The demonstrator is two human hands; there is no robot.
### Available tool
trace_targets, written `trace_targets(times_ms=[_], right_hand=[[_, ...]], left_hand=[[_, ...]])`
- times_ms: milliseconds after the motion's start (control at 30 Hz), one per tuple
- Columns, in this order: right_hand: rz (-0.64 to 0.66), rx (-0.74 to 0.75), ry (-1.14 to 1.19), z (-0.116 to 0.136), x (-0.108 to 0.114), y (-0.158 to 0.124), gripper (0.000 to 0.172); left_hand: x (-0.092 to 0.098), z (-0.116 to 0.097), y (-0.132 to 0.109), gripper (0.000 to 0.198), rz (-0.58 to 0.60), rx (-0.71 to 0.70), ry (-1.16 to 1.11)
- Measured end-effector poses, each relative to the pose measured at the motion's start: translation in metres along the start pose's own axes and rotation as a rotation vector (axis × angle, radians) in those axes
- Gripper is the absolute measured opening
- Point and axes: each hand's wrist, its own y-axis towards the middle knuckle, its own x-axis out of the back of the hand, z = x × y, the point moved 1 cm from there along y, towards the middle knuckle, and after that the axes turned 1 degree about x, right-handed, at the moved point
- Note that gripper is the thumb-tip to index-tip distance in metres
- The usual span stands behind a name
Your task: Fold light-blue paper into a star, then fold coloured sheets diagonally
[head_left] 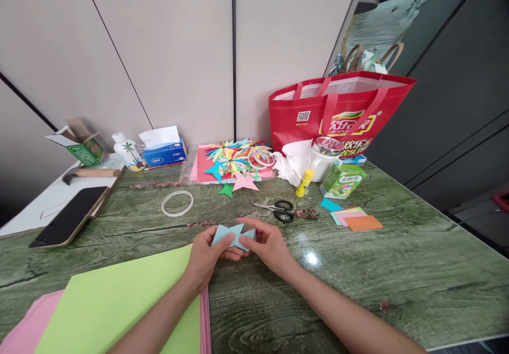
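Note:
A small folded light-blue paper piece with pointed ends is held just above the green table near the middle. My left hand pinches its left side, fingers closed on it. My right hand pinches its right side with thumb and fingers. A large light-green paper sheet lies under my left forearm, on top of pink sheets.
Black-handled scissors, a tape ring, a yellow glue stick, coloured paper squares, a pile of paper stars, a red bag, a tissue box, a white bottle and a phone stand around.

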Motion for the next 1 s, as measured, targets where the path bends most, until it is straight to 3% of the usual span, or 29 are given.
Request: trace_targets(times_ms=[400, 567, 733, 867, 1000], right_hand=[[-0.017, 0.037, -0.028, -0.001, 0.000, -0.001, 0.038], [0.041, 0.006, -0.077, -0.001, 0.000, 0.000, 0.035], [0.004, -0.041, -0.023, -0.001, -0.004, -0.001, 0.046], [-0.007, -0.102, 0.041, -0.001, -0.004, -0.001, 0.029], [-0.005, -0.089, -0.004, 0.000, -0.004, -0.001, 0.026]], left_hand=[[0.004, -0.004, 0.003, 0.031, -0.009, 0.001, 0.013], [0.009, -0.008, 0.005, 0.030, 0.001, 0.016, 0.059], [0.007, -0.007, 0.004, 0.030, -0.048, 0.002, 0.067], [0.007, -0.003, 0.004, 0.028, -0.067, -0.004, 0.074], [0.010, -0.002, 0.004, 0.025, -0.048, -0.052, 0.111]])
